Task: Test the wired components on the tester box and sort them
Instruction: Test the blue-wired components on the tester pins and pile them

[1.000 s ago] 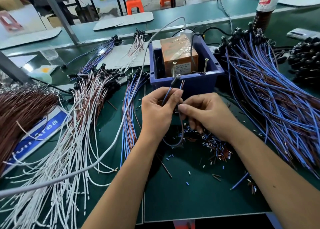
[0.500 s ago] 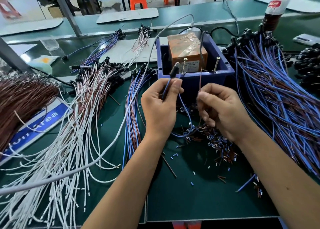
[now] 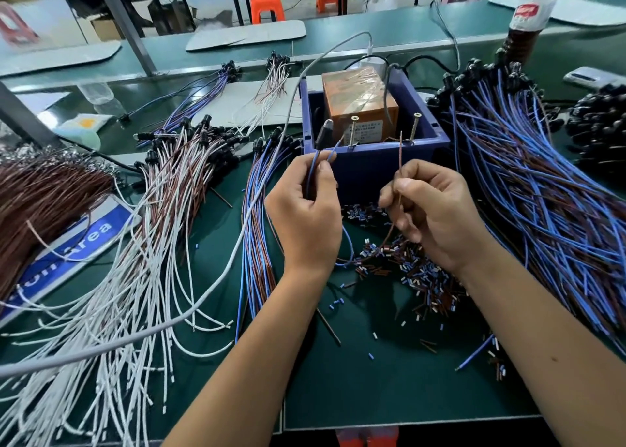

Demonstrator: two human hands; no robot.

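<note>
I am pinching the blue lead (image 3: 313, 168) of the wired component (image 3: 323, 135) in my left hand (image 3: 305, 209) and its brown lead (image 3: 400, 155) in my right hand (image 3: 430, 209), both just in front of the blue tester box (image 3: 376, 162) with its two upright screws (image 3: 354, 130). Cut insulation bits (image 3: 406, 270) are littering the mat under my right hand, a blue-brown bundle (image 3: 257, 216) is lying left of my left hand, and a larger pile (image 3: 542, 192) is crowding right of my right.

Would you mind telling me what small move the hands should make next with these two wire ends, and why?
Probably raise both ends onto the screws. The left hand pinches the blue wire, whose tip lies just short of the left screw; the right hand holds the brown wire upright, its tip beside but apparently not touching the right screw on the tester box.
</note>
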